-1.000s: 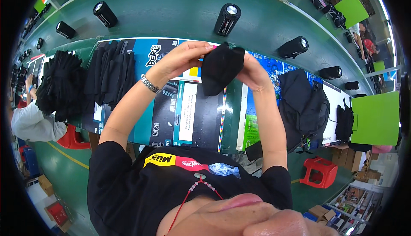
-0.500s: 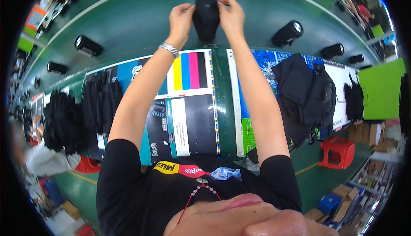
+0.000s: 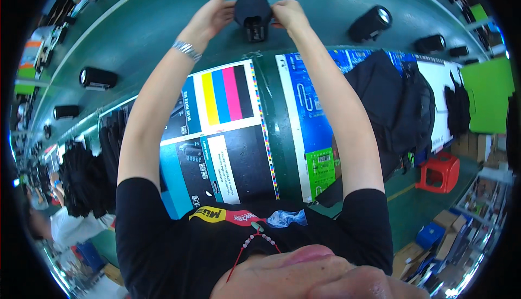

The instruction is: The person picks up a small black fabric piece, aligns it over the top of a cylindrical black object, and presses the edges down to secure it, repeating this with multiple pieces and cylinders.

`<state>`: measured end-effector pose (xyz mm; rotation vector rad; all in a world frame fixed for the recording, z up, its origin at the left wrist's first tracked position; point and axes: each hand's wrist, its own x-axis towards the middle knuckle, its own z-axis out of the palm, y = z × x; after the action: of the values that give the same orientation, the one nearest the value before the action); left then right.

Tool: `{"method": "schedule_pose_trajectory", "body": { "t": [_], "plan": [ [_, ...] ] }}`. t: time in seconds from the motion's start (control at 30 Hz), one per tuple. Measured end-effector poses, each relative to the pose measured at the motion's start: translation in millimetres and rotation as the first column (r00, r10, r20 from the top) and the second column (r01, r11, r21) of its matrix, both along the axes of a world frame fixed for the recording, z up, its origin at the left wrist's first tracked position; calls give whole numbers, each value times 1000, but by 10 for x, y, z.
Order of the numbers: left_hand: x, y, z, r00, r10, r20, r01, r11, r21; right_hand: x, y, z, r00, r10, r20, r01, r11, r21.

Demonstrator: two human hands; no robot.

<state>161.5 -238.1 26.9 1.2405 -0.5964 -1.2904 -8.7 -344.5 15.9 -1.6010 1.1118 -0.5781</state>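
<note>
A black cloth bag [image 3: 253, 7] is held out in front of me at the top of the head view. From its near, lower end a black cylindrical speaker [image 3: 255, 32] pokes out, its far part covered by the cloth. My right hand [image 3: 288, 16] pinches the bag's right edge between bent fingers. On the other side, my left hand [image 3: 211, 18] has its fingers stretched out, one pointing away and the others close to the bag's left edge; whether they touch the cloth I cannot tell.
Black cylindrical speakers lie on the green bench: one to the left [image 3: 97, 78], one to the right [image 3: 370, 25], with several farther along. Nearer are printed sheets [image 3: 217, 141] and dark cloth bags [image 3: 388, 103] piled at right. A red stool [image 3: 437, 172] stands beyond the bench edge.
My left hand has let go of the bag's side, moved left and spread its fingers. The bag has changed shape, and the speaker now shows at its near end. My right hand keeps its hold.
</note>
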Motion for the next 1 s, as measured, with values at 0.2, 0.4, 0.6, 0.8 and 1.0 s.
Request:
{"method": "schedule_pose_trajectory", "body": {
  "t": [0.2,0.4,0.6,0.8,1.0],
  "plan": [
    [-480,-362,-159,998,64,-29,-67,991,-117,-243,-128,-20,996,42,-74,-50,993,-108],
    [-435,-745,-660,905,166,391,-63,963,-263,-502,-284,-209,989,-52,-137,22,978,-209],
    [-344,-636,-1297,-58,460,886,-22,887,-462,-427,4,-366,825,-209,-525,-107,854,-508],
    [-611,-696,-731,650,614,448,-360,768,-530,-427,-134,-200,807,-138,-573,-101,925,-366],
    [-942,-235,133,982,189,-14,-174,871,-459,-517,-88,-334,999,22,30,-23,999,32]
  ]
}}
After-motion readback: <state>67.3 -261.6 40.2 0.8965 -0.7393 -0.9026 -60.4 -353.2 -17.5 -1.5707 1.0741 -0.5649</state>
